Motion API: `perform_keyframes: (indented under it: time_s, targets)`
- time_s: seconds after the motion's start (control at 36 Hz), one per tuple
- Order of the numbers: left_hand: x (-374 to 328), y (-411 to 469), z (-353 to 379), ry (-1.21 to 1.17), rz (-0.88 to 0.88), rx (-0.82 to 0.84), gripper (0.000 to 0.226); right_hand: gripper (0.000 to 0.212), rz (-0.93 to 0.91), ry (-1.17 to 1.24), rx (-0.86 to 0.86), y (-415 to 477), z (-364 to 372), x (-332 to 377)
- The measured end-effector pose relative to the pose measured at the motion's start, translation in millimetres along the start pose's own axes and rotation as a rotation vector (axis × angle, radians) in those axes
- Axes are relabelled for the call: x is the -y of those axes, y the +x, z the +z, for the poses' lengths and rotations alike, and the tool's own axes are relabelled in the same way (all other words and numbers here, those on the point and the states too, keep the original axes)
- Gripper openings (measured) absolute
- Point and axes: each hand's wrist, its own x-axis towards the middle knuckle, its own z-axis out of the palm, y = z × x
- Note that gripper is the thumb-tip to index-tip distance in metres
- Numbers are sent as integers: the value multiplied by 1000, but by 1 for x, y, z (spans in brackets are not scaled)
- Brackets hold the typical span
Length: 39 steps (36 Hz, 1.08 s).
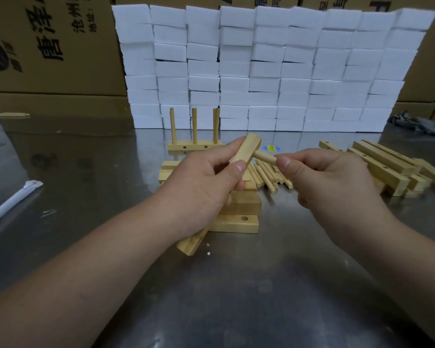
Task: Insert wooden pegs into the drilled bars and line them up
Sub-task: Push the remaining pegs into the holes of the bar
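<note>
While the left hand (204, 187) gripped a wooden bar (245, 150) tilted above the metal table (236, 285), thumb on its near face and fingers curled round the back, the right hand (329, 182) pinched a short peg (265, 156) between thumb and fingertips. The peg's far end met the side of the bar near its upper end. Whether it sat inside a hole there could not be told, since the joint was small and slightly blurred. The bar's lower end pointed down toward the person, and one drilled hole showed near that end.

Beneath the hands lay a small stack of bars (239, 214), the lowest showing a round hole on its front face. Just beside the stack, loose pegs (266, 175) lay fanned on the table under the right thumb. Farther back stood a finished bar (194, 146) with three pegs upright in it and two holes on its front side. To the right, a heap of bars (387, 169) lay in a rough pile.

A yellow and blue sticker (273, 148) lay on the table behind the held bar. A wall of white foam blocks (274, 71) rose at the back, with printed cardboard boxes (48, 46) behind it. A white wrapped stick (10, 199) lay at the left edge, and a grey cloth (422, 124) sat at the far right.
</note>
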Motion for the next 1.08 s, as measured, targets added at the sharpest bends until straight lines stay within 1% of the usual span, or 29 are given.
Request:
perform_keyframes:
  time_s: [0.11, 0.17, 0.25, 0.33, 0.39, 0.5, 0.61, 0.64, 0.69, 0.81, 0.92, 1.0, 1.06, 1.08]
  targets:
    - [-4, 1, -1, -15, -3, 7, 39, 14, -2, 32, -39, 0, 3, 0]
    - [-7, 1, -3, -71, -20, 28, 38, 10, 6, 26, -60, 2, 3, -1]
    - [-10, 2, -6, -136, -61, 45, 40, 12, 14, -14, -99, 4, -1, -1]
    - [-8, 2, -7, -99, -109, 21, 40, 16, -22, -78, -137, 4, -3, -1]
    - [-7, 2, -6, -38, -100, 19, 35, 16, -37, -102, -150, 4, -3, -1]
    - [-4, 2, -4, 20, -77, 10, 27, 18, -20, -117, -130, 4, -2, -2]
    - [-2, 1, -3, 6, -47, -2, 30, 29, 85, -54, -106, 7, -3, -4]
    - [-2, 1, -2, 2, -40, -2, 32, 29, 103, -31, -101, 7, -3, -4]
    - [-2, 1, -1, 1, -33, 5, 34, 26, 99, -37, -97, 7, -2, -4]
    - [-4, 0, -1, -6, -54, 54, 36, 27, 76, -80, -99, 8, -4, -3]
    - [-6, 0, 0, 8, -52, 63, 38, 22, 60, -77, -82, 8, -5, -1]
    - [-7, 0, 0, -14, -58, 49, 37, 10, -17, -108, -80, 6, -5, -1]
    - [-7, 0, 0, -9, -60, 48, 39, 4, -31, -124, -72, 6, -5, -1]
    - [-7, 0, 0, -3, -60, 48, 40, 7, -38, -134, -71, 6, -5, -2]
